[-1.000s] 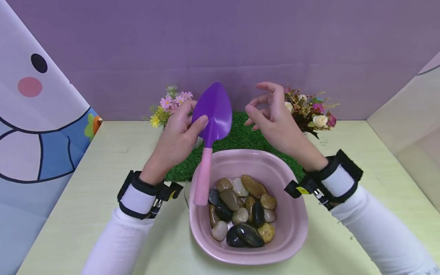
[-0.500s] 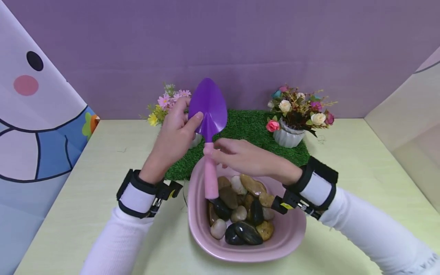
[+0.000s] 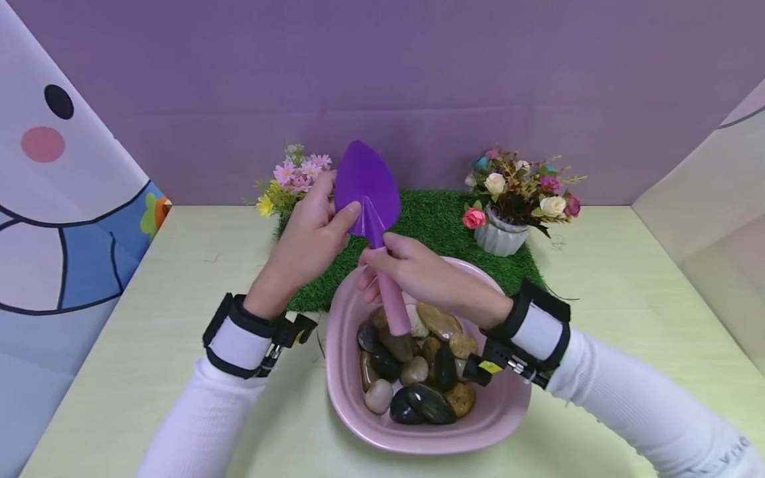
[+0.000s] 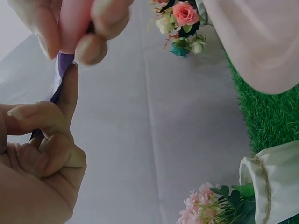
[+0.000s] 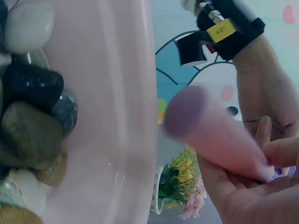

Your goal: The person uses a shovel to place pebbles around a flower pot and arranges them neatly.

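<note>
A garden trowel point(image 3: 373, 182) with a purple blade and pink handle is held above the pink basin point(image 3: 430, 445). My left hand point(image 3: 307, 236) pinches the blade's left edge, thumb on its face. My right hand point(image 3: 433, 275) holds the upper handle between thumb and fingers, just below the blade. In the left wrist view, fingers lie on both sides of the pink handle point(image 4: 74, 23). The handle's rounded end point(image 5: 184, 112) points towards the right wrist camera. Several smooth stones point(image 3: 415, 372), black, brown and pale, lie in the basin under the handle.
Behind the basin, a green artificial grass mat point(image 3: 436, 222) carries a white pot point(image 3: 502, 236) of roses at the right. Pink and yellow flowers point(image 3: 299, 172) stand at the left, partly behind my left hand. A purple backdrop point(image 3: 382, 73) closes off the rear.
My right hand has come down and left from beside the roses to the trowel's handle. The handle's lower end has swung right. My left hand keeps its pinch on the blade.
</note>
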Tool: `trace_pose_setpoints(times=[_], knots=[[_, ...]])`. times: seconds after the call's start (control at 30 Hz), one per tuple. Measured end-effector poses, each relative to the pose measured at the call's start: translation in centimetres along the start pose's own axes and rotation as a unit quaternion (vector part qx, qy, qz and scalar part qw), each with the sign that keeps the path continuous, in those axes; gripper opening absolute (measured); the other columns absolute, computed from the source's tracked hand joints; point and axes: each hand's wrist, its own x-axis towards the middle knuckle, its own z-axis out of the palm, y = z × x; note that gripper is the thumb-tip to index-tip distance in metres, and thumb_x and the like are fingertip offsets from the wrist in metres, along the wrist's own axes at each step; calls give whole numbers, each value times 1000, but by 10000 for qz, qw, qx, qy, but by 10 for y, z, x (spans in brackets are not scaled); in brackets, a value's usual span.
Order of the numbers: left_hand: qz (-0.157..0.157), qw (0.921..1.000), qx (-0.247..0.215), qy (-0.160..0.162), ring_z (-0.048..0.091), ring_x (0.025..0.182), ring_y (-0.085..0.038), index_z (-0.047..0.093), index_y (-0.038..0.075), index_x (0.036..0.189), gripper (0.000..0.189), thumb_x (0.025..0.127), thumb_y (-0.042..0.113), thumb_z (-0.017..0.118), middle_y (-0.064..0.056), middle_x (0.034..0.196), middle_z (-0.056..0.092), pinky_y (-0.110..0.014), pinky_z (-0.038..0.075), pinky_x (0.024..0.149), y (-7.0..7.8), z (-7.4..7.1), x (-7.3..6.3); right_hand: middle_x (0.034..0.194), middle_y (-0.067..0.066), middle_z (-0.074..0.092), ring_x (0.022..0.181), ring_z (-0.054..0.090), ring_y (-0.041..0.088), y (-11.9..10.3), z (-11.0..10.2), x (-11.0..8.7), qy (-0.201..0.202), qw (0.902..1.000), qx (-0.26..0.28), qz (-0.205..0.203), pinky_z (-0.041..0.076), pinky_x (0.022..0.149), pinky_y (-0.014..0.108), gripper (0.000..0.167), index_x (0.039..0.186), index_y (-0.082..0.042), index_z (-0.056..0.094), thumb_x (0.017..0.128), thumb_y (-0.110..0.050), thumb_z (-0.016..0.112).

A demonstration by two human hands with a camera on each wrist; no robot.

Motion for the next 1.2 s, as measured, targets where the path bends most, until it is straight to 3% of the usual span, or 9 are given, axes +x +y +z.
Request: trace_pose_setpoints(times=[0.1, 0.23, 0.4, 0.53, 0.63, 0.7, 0.97, 1.1, 1.2], knots=[[-9, 9999, 164, -49, 37, 44, -13, 44, 1, 138, 31, 108, 7, 47, -2, 57, 42, -25, 31, 42, -1, 1, 0, 97, 14, 63, 83, 66, 20, 1, 1, -1, 14, 9994, 337, 89, 59, 83, 39, 25, 121, 6, 47, 112, -15, 38], [-72, 9997, 253, -9, 39, 44, -14, 42, 0, 141, 35, 107, 7, 48, -3, 58, 44, -26, 33, 42, -2, 2, 1, 90, 10, 59, 76, 58, 19, 3, 1, 0, 118, 9985, 507, 175, 54, 71, 31, 30, 116, -1, 50, 114, -26, 34], [-79, 9993, 358, -8, 41, 50, -15, 38, -1, 147, 44, 106, 7, 50, -7, 66, 50, -27, 35, 47, -2, 3, 1, 78, 4, 47, 64, 46, 16, 7, 4, 4, 717, 9963, 455, 116, 41, 58, 25, 36, 101, -3, 50, 114, -30, 31], [-107, 9994, 290, -138, 48, 60, -18, 36, 2, 150, 50, 106, 13, 55, -13, 95, 69, -28, 40, 55, -3, 3, 1, 73, 4, 42, 59, 40, 16, 8, 5, 5, 1132, 9926, 419, -101, 35, 55, 24, 34, 91, -5, 47, 114, -25, 33], [-135, 9987, 409, -283, 52, 65, -22, 38, 2, 146, 49, 106, 21, 59, -12, 111, 71, -29, 43, 61, -5, -1, 1, 71, 4, 40, 58, 37, 17, 7, 1, 3, 1326, 9903, 369, -171, 33, 54, 25, 34, 89, -3, 46, 114, -23, 34], [-131, 9973, 633, -359, 54, 68, -24, 42, 2, 141, 45, 106, 25, 59, -11, 112, 71, -31, 44, 64, -8, -4, -1, 71, 5, 40, 58, 37, 17, 7, -2, 2, 1424, 9891, 333, -166, 33, 54, 25, 34, 90, -3, 46, 114, -24, 34], [-421, 9820, 1755, -562, 64, 91, -27, 54, 1, 129, 40, 105, 33, 57, -15, 115, 67, -44, 52, 84, -24, -13, -13, 74, 6, 43, 61, 42, 19, 9, -13, -3, 1640, 9864, 74, -71, 37, 59, 27, 34, 91, -4, 46, 114, -27, 34], [-520, 9735, 2033, -907, 67, 91, -27, 57, 0, 126, 40, 104, 33, 59, -15, 111, 69, -45, 55, 85, -37, -10, -20, 73, 6, 44, 61, 43, 18, 10, -15, -4, 1780, 9839, 142, -92, 38, 59, 26, 34, 91, -4, 46, 114, -26, 34], [-819, 9647, 2252, -1091, 67, 89, -25, 58, 0, 125, 41, 102, 34, 61, -13, 108, 69, -43, 56, 80, -43, -6, -25, 74, 5, 44, 62, 44, 17, 10, -16, -4, 1844, 9826, 184, -123, 38, 59, 26, 33, 92, -3, 46, 114, -25, 34]])
